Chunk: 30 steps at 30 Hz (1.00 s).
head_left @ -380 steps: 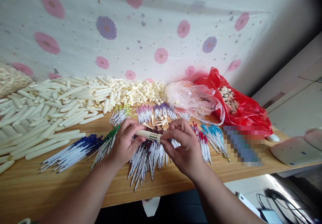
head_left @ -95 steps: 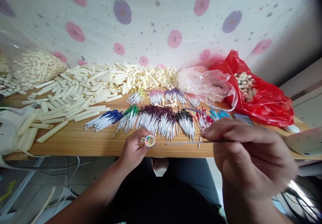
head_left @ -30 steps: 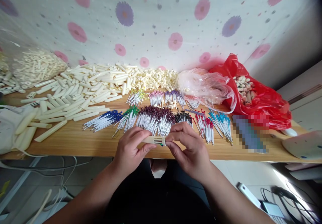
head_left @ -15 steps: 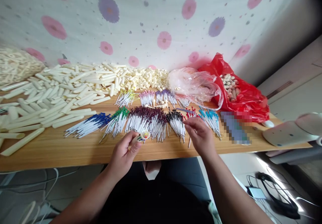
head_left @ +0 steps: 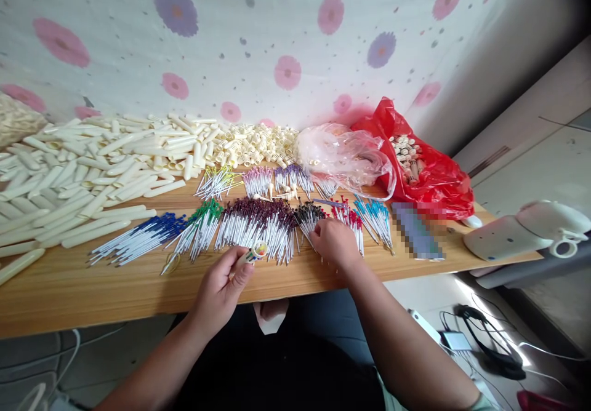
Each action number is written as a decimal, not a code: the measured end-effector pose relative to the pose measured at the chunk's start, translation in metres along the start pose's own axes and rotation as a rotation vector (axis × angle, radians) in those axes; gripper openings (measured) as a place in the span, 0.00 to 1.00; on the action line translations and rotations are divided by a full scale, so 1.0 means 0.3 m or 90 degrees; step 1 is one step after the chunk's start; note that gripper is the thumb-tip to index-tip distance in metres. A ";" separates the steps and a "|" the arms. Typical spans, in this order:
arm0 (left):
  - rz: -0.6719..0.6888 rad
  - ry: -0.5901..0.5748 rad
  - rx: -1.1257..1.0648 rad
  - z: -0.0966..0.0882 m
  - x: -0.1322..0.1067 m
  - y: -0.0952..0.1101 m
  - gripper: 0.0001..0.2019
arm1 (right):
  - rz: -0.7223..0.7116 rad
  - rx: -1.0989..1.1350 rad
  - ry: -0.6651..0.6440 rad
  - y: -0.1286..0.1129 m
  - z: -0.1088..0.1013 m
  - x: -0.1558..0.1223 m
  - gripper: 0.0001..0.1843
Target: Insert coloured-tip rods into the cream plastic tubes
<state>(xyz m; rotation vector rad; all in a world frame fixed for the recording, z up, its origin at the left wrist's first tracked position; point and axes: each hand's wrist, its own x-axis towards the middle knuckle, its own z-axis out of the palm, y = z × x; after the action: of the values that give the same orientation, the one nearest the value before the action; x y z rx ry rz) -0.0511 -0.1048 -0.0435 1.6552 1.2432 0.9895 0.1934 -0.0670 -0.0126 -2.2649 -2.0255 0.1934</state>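
My left hand (head_left: 220,288) is closed round a short white multicolour pen barrel (head_left: 255,253), its round opening tilted up. Coloured bits show inside the opening and along its side. Over the black-ended pen refills (head_left: 305,211), my right hand (head_left: 338,243) reaches down with bent fingers; its fingertips are partly hidden, so I cannot make out what they pinch. Red-ended refills (head_left: 348,217) lie just right of that hand, and light-blue ones (head_left: 376,217) further right. Leftward lie maroon-ended refills (head_left: 256,223), green-ended (head_left: 201,223) and dark-blue-ended (head_left: 138,235) refills.
Cream pen tubes (head_left: 101,171) and short cream collars (head_left: 258,145) are heaped along the back. Behind the refills lie a clear plastic bag (head_left: 346,155) and a red bag (head_left: 441,177) holding cream parts. A white bottle (head_left: 503,237) lies on its side at the table's right end.
My right hand has moved left and down, from beside the red-ended refills to the black-ended ones. My left hand still holds the pen barrel. The view has shifted slightly to the right.
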 end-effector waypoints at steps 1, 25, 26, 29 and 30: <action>-0.001 0.002 -0.002 -0.004 -0.001 -0.003 0.15 | 0.009 0.003 -0.006 0.005 0.001 0.009 0.11; -0.045 0.024 -0.049 0.024 0.018 0.061 0.11 | -0.002 0.357 0.129 -0.009 -0.010 -0.031 0.11; -0.053 0.023 -0.081 0.035 0.026 0.071 0.11 | -0.038 0.436 0.109 -0.031 -0.016 -0.054 0.12; -0.082 0.026 -0.229 0.073 0.053 0.106 0.12 | -0.144 0.708 0.005 -0.110 -0.032 -0.125 0.12; -0.087 0.038 -0.285 0.085 0.061 0.119 0.13 | -0.165 0.755 -0.018 -0.134 -0.035 -0.146 0.12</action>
<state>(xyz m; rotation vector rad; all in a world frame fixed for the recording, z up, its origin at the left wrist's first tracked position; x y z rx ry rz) -0.0123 -0.0970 -0.0171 1.1866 1.0612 1.1407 0.1508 -0.1060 0.0054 -1.2380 -1.4851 1.0531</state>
